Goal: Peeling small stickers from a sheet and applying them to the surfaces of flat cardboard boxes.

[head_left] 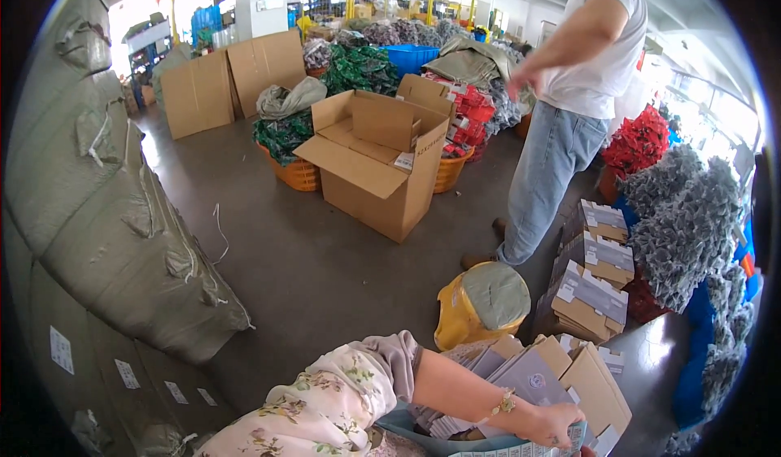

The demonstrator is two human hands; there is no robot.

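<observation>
Beside yellow stool (476, 306), left hand (556, 424) gripping flat cartons (561, 380), right hand unseen.

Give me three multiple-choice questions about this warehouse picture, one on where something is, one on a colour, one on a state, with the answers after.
1. Where is the yellow stool?
A. On the floor beside the standing person's feet
B. On top of the grey sacks
C. Inside the open carton

2. What colour is the crate at the back?
A. Red
B. Blue
C. White

3. How is the large carton in the middle of the floor?
A. Taped shut
B. Flattened
C. Open, flaps up

Answers:
1 A, it stands on the floor just below the standing person.
2 B, its wall is plainly blue.
3 C, its flaps spread apart and the inside shows.
</observation>
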